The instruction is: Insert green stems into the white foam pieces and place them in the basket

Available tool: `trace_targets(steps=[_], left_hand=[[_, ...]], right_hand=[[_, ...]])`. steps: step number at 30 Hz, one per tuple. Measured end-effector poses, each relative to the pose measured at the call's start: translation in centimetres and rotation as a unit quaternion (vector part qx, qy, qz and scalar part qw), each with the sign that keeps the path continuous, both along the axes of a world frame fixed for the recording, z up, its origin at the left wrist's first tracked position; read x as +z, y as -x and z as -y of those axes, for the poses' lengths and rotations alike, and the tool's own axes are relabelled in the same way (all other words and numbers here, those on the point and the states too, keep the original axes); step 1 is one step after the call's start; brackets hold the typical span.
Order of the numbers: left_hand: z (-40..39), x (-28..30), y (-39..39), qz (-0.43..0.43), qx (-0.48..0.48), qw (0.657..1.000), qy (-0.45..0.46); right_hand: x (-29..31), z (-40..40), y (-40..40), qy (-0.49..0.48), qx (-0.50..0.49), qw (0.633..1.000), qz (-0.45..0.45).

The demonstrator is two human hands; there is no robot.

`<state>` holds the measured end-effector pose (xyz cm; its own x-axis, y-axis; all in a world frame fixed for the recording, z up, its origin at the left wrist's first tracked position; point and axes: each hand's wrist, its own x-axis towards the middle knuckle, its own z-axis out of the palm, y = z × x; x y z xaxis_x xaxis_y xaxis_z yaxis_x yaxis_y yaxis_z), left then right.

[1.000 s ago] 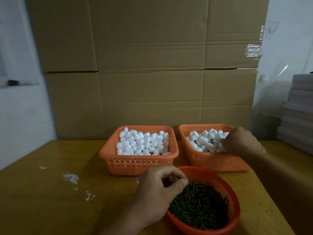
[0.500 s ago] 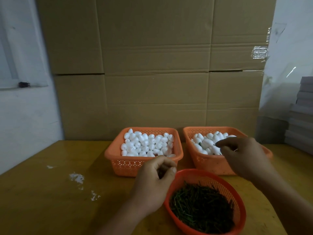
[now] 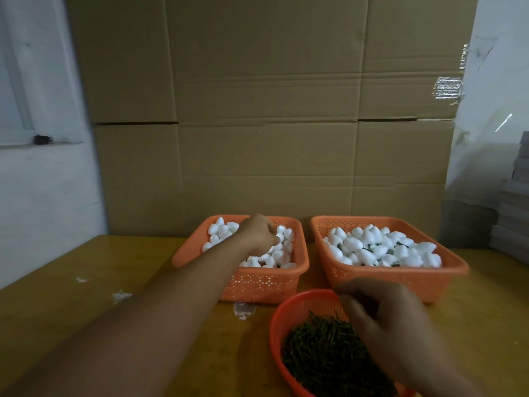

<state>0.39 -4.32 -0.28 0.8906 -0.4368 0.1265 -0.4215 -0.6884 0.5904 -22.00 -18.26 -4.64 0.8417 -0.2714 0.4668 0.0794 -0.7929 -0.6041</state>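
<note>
Two orange baskets stand side by side on the table. The left basket (image 3: 257, 282) holds plain white foam pieces (image 3: 282, 252). My left hand (image 3: 259, 232) reaches into it, fingers curled down among the pieces and thumb against one. The right basket (image 3: 386, 277) holds foam pieces with dark green stems (image 3: 369, 249) showing between them. Nearer to me, a round red basket (image 3: 282, 319) is full of loose green stems (image 3: 317, 356). My right hand (image 3: 383, 316) hovers over it, blurred, fingers curled near the far rim; whether it holds a stem is hidden.
A wall of cardboard boxes (image 3: 266, 124) rises right behind the baskets. Grey stacked sheets (image 3: 515, 224) sit at the far right. White scraps (image 3: 121, 296) lie on the yellow table (image 3: 86, 282) to the left, and another scrap (image 3: 243, 309) lies in front of the left basket.
My left hand left the stem basket and stretched forward into the left foam basket. My right hand drew back from the right basket to above the stems.
</note>
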Motion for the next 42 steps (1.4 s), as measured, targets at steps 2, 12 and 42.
trace_targets(steps=[2,12,42], left_hand=[[0.9,-0.2,-1.0,-0.014,-0.003,0.998,-0.063],[4.4,-1.9,-2.6,0.005,-0.046,0.967,-0.25],[-1.7,-1.4,10.0,0.166,-0.173,0.937,0.254]], right_hand=[[-0.1,0.1,-0.1,0.002,-0.005,1.0,0.0],[-0.5,-0.2,-0.2,0.041,-0.026,0.999,-0.018],[0.2,-1.6,0.3,0.115,0.011,0.985,-0.125]])
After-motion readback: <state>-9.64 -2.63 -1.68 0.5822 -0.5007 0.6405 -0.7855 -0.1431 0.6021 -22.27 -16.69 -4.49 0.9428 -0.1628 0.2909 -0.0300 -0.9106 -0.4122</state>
